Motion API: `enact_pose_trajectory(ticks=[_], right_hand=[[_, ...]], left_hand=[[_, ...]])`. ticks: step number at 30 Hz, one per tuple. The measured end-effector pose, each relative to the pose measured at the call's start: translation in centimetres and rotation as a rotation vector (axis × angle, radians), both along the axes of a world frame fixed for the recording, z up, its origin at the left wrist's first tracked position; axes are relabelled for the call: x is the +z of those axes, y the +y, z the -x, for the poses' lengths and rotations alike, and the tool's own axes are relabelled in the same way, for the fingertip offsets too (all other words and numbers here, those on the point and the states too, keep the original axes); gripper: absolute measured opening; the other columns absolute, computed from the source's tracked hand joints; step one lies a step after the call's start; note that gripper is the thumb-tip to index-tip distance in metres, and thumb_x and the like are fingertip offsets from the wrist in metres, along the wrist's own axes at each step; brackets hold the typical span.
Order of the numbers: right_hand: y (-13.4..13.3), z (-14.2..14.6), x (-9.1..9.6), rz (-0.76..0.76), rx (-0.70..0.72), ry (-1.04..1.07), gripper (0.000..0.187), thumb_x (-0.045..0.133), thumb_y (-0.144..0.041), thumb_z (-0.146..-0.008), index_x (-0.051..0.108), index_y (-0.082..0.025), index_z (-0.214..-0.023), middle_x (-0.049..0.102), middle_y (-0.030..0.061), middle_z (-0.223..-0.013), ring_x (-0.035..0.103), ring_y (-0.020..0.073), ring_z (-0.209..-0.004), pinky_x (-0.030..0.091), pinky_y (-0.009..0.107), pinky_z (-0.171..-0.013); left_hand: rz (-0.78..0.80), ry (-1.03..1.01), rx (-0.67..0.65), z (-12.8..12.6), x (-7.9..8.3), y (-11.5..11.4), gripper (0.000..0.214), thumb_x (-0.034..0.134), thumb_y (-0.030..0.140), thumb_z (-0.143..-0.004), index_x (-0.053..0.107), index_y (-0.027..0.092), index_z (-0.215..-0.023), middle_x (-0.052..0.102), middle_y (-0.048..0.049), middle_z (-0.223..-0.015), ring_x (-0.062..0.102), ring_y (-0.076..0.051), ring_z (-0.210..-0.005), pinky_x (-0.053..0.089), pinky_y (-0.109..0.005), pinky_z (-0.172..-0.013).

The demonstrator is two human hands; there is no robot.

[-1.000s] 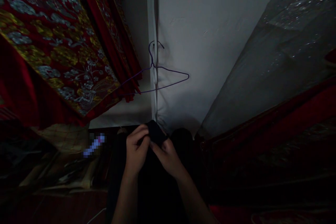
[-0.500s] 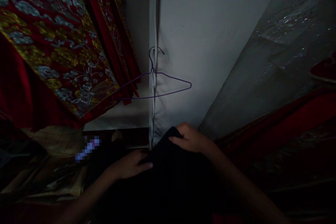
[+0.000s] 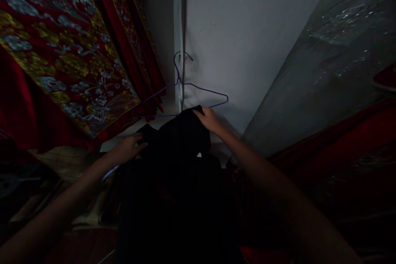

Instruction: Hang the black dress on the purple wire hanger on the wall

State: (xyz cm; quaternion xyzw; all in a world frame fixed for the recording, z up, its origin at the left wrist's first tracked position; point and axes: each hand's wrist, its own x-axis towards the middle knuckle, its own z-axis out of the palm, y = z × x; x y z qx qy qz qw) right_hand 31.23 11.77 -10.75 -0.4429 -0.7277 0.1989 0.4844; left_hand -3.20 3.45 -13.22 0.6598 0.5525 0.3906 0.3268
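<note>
A black garment [image 3: 176, 148] hangs down in front of me, held up by its top edge. My left hand [image 3: 126, 148] grips its left corner. My right hand [image 3: 208, 119] pinches its right corner, just below the bottom wire of a purple wire hanger [image 3: 198, 86]. The hanger hangs bare from a hook on a white wall [image 3: 241, 41], next to a vertical white strip [image 3: 178, 29]. The garment's top edge almost reaches the hanger's lower wire. The lower part of the garment is lost in the dark.
Red cloth with gold and silver embroidery [image 3: 62, 49] hangs at the left. A grey sparkly fabric [image 3: 324, 57] slopes down at the right, with red cloth [image 3: 340, 140] below it. Dim clutter lies at the lower left.
Both hands have moved apart and risen, lifting the black garment from low down up to the hanger. The garment is now spread between them.
</note>
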Motion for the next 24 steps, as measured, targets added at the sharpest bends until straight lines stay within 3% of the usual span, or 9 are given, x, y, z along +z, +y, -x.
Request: enact_pose_trajectory(ticks=[3,6,11,15,17,19,22,24], right_hand=[[-0.8,-1.5,-0.5,0.004,-0.013,-0.018,0.038,0.06,-0.047,-0.085,0.053,-0.019,-0.06,0.055,-0.0016,-0.059,0.048,0.0132,-0.059,0.035,0.026,-0.057],[-2.6,-3.0,0.1,0.023,-0.018,-0.063,0.044,0.059,-0.054,-0.084,0.047,-0.02,-0.058,0.046,-0.0031,-0.056,0.041,0.0116,-0.056,0.028,0.026,-0.053],[-4.6,-3.6,1.4,0.031,-0.018,-0.1,0.046,0.058,-0.054,-0.085,0.043,-0.021,-0.056,0.043,-0.0028,-0.055,0.04,0.0113,-0.054,0.029,0.027,-0.052],[-5.9,-2.0,1.3,0.009,0.078,-0.085,0.04,0.055,-0.051,-0.09,0.055,-0.02,-0.065,0.058,0.0016,-0.064,0.054,0.0159,-0.061,0.041,0.029,-0.058],[-6.7,-1.5,1.0,-0.038,0.099,-0.092,0.035,0.052,-0.048,-0.093,0.063,-0.019,-0.078,0.067,0.0048,-0.074,0.062,0.0197,-0.069,0.047,0.031,-0.065],[-7.5,-1.8,0.9,-0.127,0.065,-0.12,0.029,0.051,-0.042,-0.095,0.068,-0.019,-0.103,0.073,0.0083,-0.093,0.067,0.0222,-0.078,0.052,0.035,-0.073],[-7.7,-4.0,1.0,-0.309,-0.088,-0.113,0.05,0.056,-0.035,-0.093,0.051,-0.019,-0.141,0.068,0.0131,-0.122,0.069,0.0233,-0.089,0.055,0.039,-0.082],[-6.9,-6.1,1.5,-0.392,-0.243,-0.05,0.064,0.06,-0.034,-0.09,0.041,-0.017,-0.149,0.066,0.0153,-0.125,0.068,0.0248,-0.094,0.055,0.042,-0.087]], left_hand=[[0.14,-0.004,-0.072,0.8,0.6,1.0,0.031,0.084,0.042,-0.058,0.077,0.022,-0.081,0.076,-0.0042,-0.084,0.068,-0.029,-0.085,0.052,-0.033,-0.078],[0.087,0.139,-0.137,1.0,1.9,1.7,0.04,0.074,0.053,-0.068,0.076,0.02,-0.091,0.076,-0.0044,-0.09,0.07,-0.029,-0.086,0.054,-0.036,-0.081],[-0.4,0.32,-0.001,-1.2,5.7,1.8,0.035,0.068,0.052,-0.076,0.07,0.02,-0.089,0.068,-0.0111,-0.127,0.062,-0.034,-0.119,0.047,-0.048,-0.106],[-0.691,0.364,-0.13,-4.6,9.2,1.7,0.02,0.063,0.039,-0.082,0.063,0.02,-0.089,0.059,-0.0099,-0.141,0.056,-0.031,-0.129,0.042,-0.047,-0.111],[-0.722,0.331,-0.134,-5.9,10.5,2.1,0.02,0.062,0.036,-0.084,0.063,0.019,-0.096,0.066,-0.0098,-0.13,0.062,-0.028,-0.119,0.047,-0.044,-0.106],[-0.71,0.277,-0.073,-6.7,11.3,2.6,0.026,0.06,0.034,-0.087,0.063,0.018,-0.107,0.072,-0.0083,-0.113,0.068,-0.025,-0.104,0.052,-0.039,-0.097],[-0.68,0.307,-0.029,-6.5,11.8,3.3,0.028,0.055,0.032,-0.091,0.066,0.018,-0.112,0.075,-0.0063,-0.102,0.07,-0.023,-0.092,0.053,-0.034,-0.089],[-0.67,0.37,-0.045,-6.1,12.0,3.6,0.026,0.052,0.032,-0.093,0.07,0.019,-0.106,0.075,-0.0055,-0.101,0.07,-0.023,-0.091,0.052,-0.034,-0.089]])
